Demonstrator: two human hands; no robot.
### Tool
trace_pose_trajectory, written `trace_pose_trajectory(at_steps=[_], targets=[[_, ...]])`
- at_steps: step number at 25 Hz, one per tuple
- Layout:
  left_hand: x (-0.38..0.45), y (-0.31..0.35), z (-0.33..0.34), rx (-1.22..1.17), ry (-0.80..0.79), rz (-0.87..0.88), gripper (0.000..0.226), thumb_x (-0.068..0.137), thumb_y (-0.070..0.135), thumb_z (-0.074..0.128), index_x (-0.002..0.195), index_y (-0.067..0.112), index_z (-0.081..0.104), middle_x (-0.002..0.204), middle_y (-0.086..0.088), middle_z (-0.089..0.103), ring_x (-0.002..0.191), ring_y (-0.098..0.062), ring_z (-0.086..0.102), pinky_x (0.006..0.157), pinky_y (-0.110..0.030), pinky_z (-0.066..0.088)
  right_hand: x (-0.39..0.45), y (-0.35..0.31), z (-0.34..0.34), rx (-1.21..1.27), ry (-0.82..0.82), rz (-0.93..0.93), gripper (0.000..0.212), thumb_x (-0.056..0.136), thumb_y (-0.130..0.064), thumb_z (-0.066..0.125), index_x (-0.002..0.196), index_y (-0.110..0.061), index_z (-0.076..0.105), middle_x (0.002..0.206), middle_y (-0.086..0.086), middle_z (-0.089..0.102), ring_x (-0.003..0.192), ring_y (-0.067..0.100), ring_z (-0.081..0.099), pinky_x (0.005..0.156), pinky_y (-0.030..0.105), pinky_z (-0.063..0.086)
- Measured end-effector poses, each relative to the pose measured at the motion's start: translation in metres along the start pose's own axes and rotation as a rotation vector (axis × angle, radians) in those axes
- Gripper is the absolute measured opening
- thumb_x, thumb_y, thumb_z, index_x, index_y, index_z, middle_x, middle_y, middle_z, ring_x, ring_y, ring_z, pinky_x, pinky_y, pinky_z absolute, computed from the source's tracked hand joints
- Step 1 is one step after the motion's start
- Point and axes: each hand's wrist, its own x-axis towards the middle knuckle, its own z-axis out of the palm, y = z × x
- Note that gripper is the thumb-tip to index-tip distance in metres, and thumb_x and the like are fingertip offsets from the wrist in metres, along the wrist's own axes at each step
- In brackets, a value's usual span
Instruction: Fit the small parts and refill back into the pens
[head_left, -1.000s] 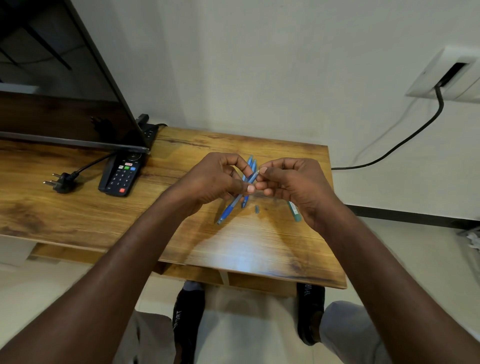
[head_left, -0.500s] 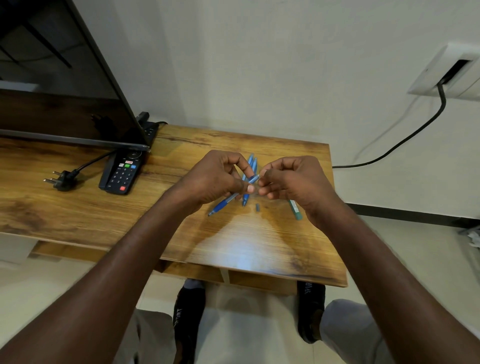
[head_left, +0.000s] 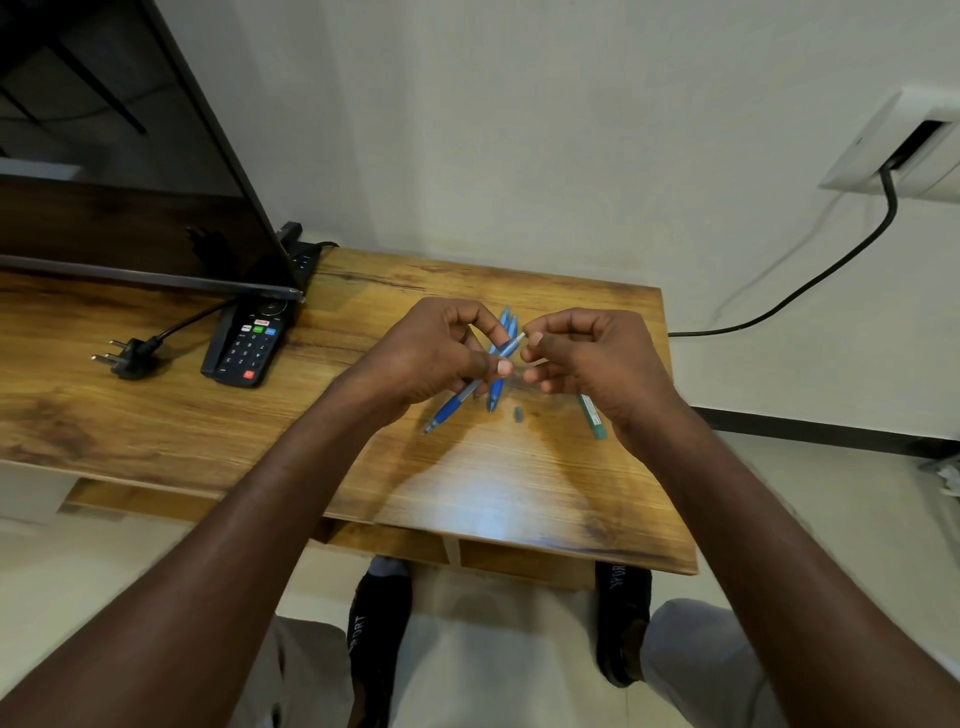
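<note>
A plug (head_left: 130, 356) and a remote (head_left: 249, 343) lie on the table (head_left: 156, 415) at the left, under the TV (head_left: 119, 156). The left hand (head_left: 431, 353) curls around a blue pen (head_left: 457, 397), tip pointing to 7 o'clock, to keep it steady. The right hand (head_left: 592, 358) pinches the pen's top end at 1 o'clock, as if to work on it. More blue pens (head_left: 496, 389) lie under the hands. A small cap (head_left: 518, 413) and a green pen (head_left: 592, 415) rest at 5 o'clock.
</note>
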Motion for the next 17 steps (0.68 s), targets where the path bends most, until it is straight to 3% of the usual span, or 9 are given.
trace_pose_trajectory(at_steps=[5, 8, 13, 17], targets=[[0.0005, 0.0008, 0.0003, -0.028, 0.003, -0.020, 0.025, 0.084, 0.007, 0.085, 0.105, 0.005, 0.072, 0.078, -0.019, 0.075, 0.067, -0.024, 0.072, 0.054, -0.025, 0.054, 0.0010, 0.0038, 0.0031, -0.121, 0.028, -0.121, 0.007, 0.095, -0.009, 0.076, 0.100, -0.012, 0.080, 0.084, 0.006, 0.081, 0.073, 0.026, 0.080, 0.063, 0.035, 0.063], [-0.0003, 0.0014, 0.0012, -0.042, 0.018, -0.039, 0.027, 0.084, 0.005, 0.085, 0.107, 0.002, 0.072, 0.087, -0.027, 0.075, 0.070, -0.027, 0.073, 0.063, -0.033, 0.058, 0.0014, 0.0060, 0.0040, -0.224, 0.069, -0.190, 0.008, 0.094, -0.011, 0.077, 0.098, -0.016, 0.082, 0.081, 0.001, 0.080, 0.068, 0.018, 0.079, 0.063, 0.034, 0.064], [-0.0020, 0.0020, 0.0026, -0.039, 0.031, -0.061, 0.028, 0.084, 0.004, 0.084, 0.108, -0.001, 0.070, 0.087, -0.030, 0.074, 0.068, -0.027, 0.070, 0.061, -0.031, 0.056, 0.0028, 0.0092, 0.0059, -0.267, 0.063, -0.211, 0.009, 0.094, -0.010, 0.078, 0.101, -0.014, 0.083, 0.081, -0.001, 0.080, 0.065, 0.015, 0.078, 0.056, 0.023, 0.058], [-0.0022, 0.0023, 0.0020, -0.042, 0.018, -0.076, 0.028, 0.086, 0.005, 0.083, 0.110, 0.000, 0.070, 0.085, -0.024, 0.076, 0.068, -0.023, 0.072, 0.061, -0.029, 0.057, 0.0031, 0.0098, 0.0068, -0.242, 0.057, -0.187, 0.014, 0.096, -0.011, 0.074, 0.107, -0.015, 0.081, 0.084, 0.000, 0.081, 0.066, 0.017, 0.078, 0.058, 0.028, 0.061]])
